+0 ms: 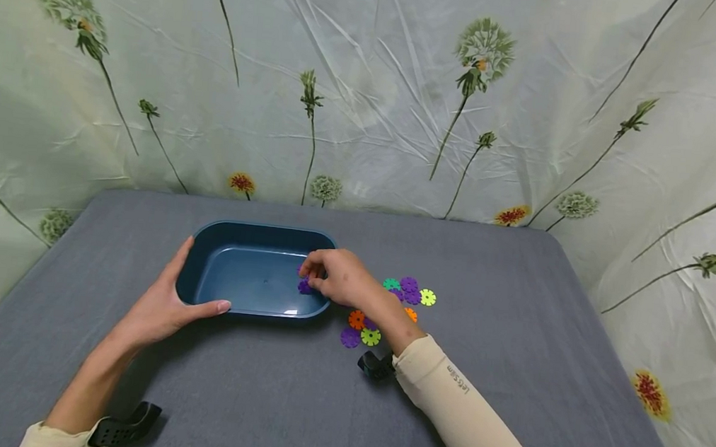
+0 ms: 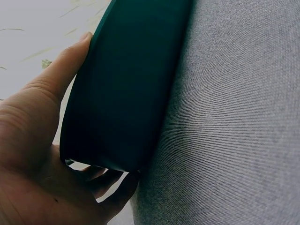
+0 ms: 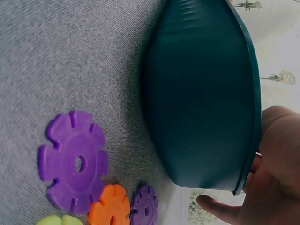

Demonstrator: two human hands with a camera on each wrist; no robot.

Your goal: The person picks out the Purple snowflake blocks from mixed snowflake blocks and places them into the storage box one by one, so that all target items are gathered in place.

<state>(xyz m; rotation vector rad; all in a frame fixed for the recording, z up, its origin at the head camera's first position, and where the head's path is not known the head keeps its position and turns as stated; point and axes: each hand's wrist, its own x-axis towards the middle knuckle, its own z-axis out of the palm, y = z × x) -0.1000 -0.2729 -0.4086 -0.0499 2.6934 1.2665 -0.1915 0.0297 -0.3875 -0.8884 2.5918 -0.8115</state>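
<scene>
A blue plastic tub [image 1: 248,312] stands on the grey cloth. My left hand [image 1: 162,306] grips its left end, thumb along the near rim and fingers round the outer wall; the left wrist view shows this hand [image 2: 42,136] from close by. Over the right end of the tub is my right hand [image 1: 340,277], its fingers bent down inside the rim. At its fingertips are purple snowflake discs [image 1: 305,287], at least one apparently pinched. In the right wrist view the tub wall [image 3: 201,93] hides part of that hand [image 3: 276,173].
Right of the tub, near the right forearm, lie several loose snowflake discs: purple [image 1: 350,337], orange [image 1: 357,319], green [image 1: 391,284] and yellow-green [image 1: 428,298]. A flower-printed curtain [image 1: 393,113] hangs behind the cloth-covered table [image 1: 291,402].
</scene>
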